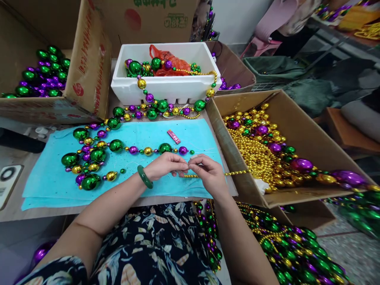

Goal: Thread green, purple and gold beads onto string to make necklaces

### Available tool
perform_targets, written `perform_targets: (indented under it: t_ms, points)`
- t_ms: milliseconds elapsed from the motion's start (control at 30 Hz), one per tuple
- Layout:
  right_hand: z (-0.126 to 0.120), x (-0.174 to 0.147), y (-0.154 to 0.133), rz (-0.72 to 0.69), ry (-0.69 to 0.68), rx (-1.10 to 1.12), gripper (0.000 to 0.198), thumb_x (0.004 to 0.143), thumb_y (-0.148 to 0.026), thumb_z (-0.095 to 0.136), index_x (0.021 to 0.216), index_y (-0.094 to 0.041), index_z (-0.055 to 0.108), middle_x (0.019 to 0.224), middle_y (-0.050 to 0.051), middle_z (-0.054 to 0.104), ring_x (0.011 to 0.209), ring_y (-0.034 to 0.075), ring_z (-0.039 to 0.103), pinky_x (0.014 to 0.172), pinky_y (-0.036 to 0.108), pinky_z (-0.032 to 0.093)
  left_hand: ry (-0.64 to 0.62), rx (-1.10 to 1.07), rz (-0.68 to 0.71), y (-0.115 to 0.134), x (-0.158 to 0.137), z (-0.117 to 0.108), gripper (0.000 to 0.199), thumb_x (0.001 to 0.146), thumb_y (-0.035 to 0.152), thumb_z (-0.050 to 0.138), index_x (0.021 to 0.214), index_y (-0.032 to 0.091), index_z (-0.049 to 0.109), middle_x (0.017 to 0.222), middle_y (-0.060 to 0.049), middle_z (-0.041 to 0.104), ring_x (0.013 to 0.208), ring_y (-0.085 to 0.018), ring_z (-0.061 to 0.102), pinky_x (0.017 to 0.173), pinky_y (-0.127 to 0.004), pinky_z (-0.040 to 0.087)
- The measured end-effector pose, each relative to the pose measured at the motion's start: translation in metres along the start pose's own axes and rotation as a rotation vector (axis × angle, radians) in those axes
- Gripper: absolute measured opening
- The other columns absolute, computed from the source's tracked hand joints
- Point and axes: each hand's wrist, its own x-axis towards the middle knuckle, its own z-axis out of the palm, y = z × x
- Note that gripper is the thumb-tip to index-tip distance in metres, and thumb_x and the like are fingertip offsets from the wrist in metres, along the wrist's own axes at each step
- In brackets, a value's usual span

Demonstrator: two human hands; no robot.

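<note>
Pinching closed, left hand (170, 164) and right hand (208, 171) meet near gold beads (236, 173) (likely steadying each other), though anything gripped is unclear.

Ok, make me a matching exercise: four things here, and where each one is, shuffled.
1. round green bangle
2. small red rectangular packet
3. crumpled orange-red plastic bag
4. string of small gold beads

A. inside the white foam box
B. passing the right hand toward a brown cardboard box
C. around the left wrist
D. on the light-blue sheet

Pairs: 1-C, 2-D, 3-A, 4-B
</note>
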Motion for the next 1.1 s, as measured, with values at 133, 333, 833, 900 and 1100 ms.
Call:
perform_targets:
  t_ms: [133,333,833,900,1100]
  points:
    - [-0.003,-0.001,0.007,0.011,0.151,0.083,0.012,0.077,-0.029,0.064,0.07,-0.019,0.062,0.081,0.004,0.06,0.07,0.015,0.053,0.055,0.026,0.04,0.036,-0.056,0.006,-0.008,0.007,0.001,0.015,0.068,0.031,0.072,0.075,0.018,0.074,0.069,-0.005,0.067,0.065,-0.012,0.056,0.062,-0.027,0.036]
    - [-0.013,-0.002,0.026,0.012,0.344,0.087,0.011,0.078,-0.03,0.06,0.076,-0.019,0.058,0.085,0.004,0.058,0.065,0.013,0.049,0.051,0.025,0.037,0.146,-0.284,-0.044,-0.017,0.015,0.006,0.015,0.065,0.028,0.074,0.069,0.015,0.07,0.069,-0.005,0.067,0.07,-0.013,0.057,0.069,-0.029,0.038]
    - [-0.004,-0.011,0.031,-0.35,0.121,-0.604,0.012,0.083,-0.015,0.05,0.077,-0.02,0.06,0.098,0.009,0.055,0.096,0.023,0.052,0.079,0.039,0.045,0.172,0.165,0.109,-0.021,0.029,0.022,0.013,0.069,0.027,0.068,0.062,0.016,0.068,0.061,0.0,0.063,0.062,-0.013,0.052,0.065,-0.027,0.038]
    - [-0.011,-0.006,0.032,-0.231,0.065,-0.466,0.01,0.081,-0.018,0.054,0.073,-0.02,0.06,0.098,0.009,0.054,0.094,0.022,0.053,0.071,0.034,0.046,0.059,0.14,0.072,-0.019,0.03,0.018,0.014,0.068,0.029,0.068,0.064,0.016,0.068,0.063,-0.001,0.063,0.063,-0.013,0.052,0.065,-0.027,0.038]
    - [-0.017,0.003,0.037,-0.024,0.068,-0.174,0.009,0.075,-0.026,0.063,0.069,-0.02,0.063,0.094,0.006,0.054,0.096,0.021,0.053,0.07,0.03,0.045,0.054,0.006,0.096,-0.023,0.033,0.013,0.02,0.063,0.034,0.074,0.065,0.015,0.067,0.068,-0.001,0.06,0.065,-0.011,0.05,0.063,-0.026,0.036]
